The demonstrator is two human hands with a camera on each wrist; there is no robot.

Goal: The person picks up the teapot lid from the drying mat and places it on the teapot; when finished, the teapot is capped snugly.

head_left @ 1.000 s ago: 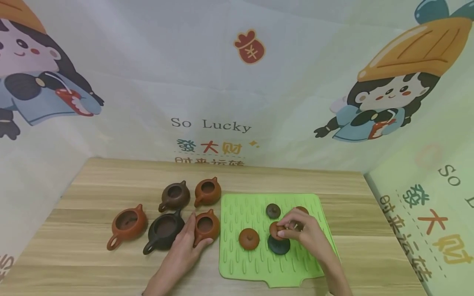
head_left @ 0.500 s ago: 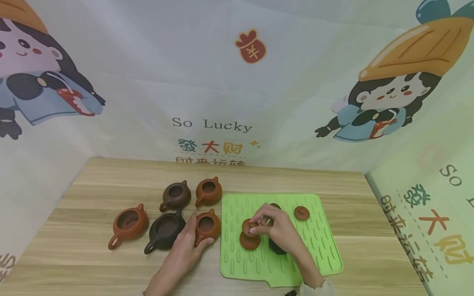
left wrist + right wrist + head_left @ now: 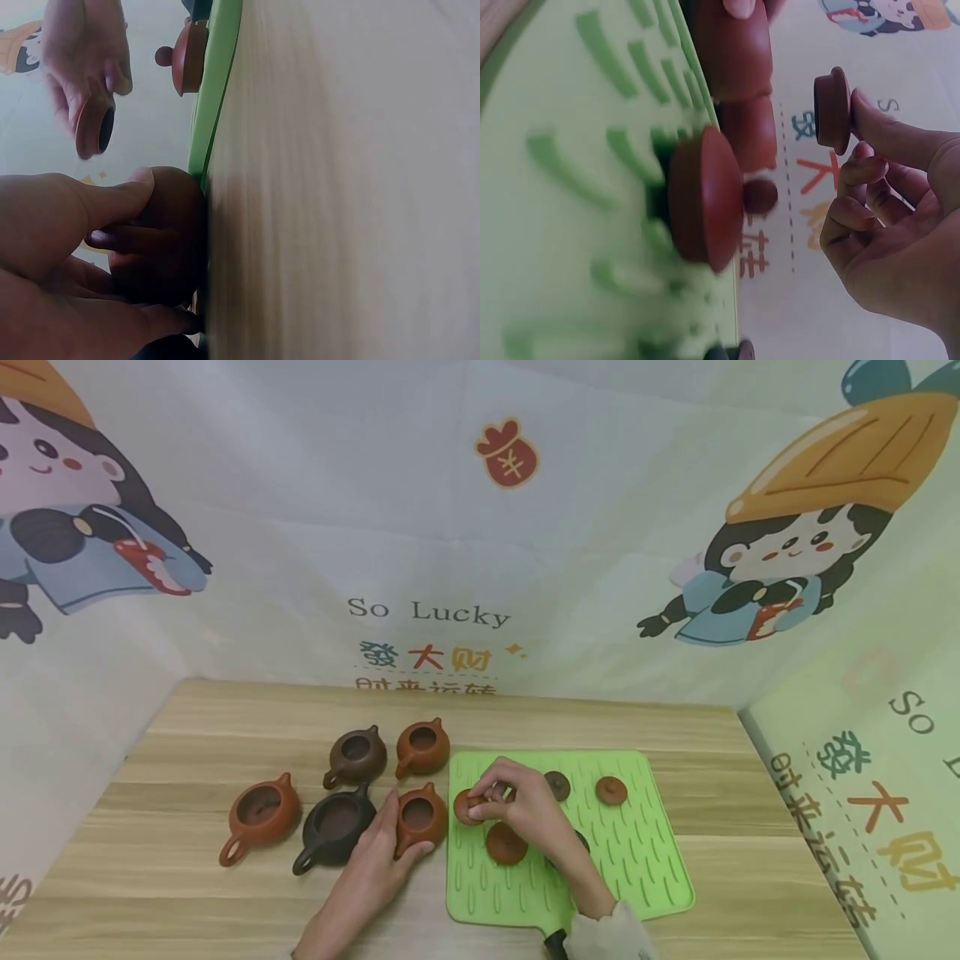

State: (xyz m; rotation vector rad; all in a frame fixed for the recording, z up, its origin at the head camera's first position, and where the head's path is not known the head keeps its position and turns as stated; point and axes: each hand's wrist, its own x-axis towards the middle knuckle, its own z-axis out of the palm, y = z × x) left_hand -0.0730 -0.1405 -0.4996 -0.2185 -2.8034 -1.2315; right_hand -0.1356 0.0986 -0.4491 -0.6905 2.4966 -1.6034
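My left hand (image 3: 371, 856) grips a small reddish-brown teapot (image 3: 422, 820) on the table, thumb on one side and fingers on the other. The pot has no lid on it, and its handle shows between thumb and fingers in the left wrist view (image 3: 154, 240). My right hand (image 3: 528, 806) pinches a reddish-brown teapot lid (image 3: 465, 807) from above. In the right wrist view that lid (image 3: 832, 111) hangs in the air, apart from the pot. Beneath the right hand, a larger reddish lid (image 3: 506, 846) lies on the green mat (image 3: 480, 889), knob upward.
Left of the held pot stand a black teapot (image 3: 337, 827) and an orange-brown one (image 3: 262, 814). Behind are a dark brown teapot (image 3: 357, 757) and another reddish one (image 3: 423, 747), all lidless. The mat bears a dark brown lid (image 3: 558, 785), a reddish lid (image 3: 612, 791) and a mostly hidden dark lid.
My right hand has carried the pinched lid leftward across the mat, from above the dark lid to beside the held teapot. My left hand stays on the pot.
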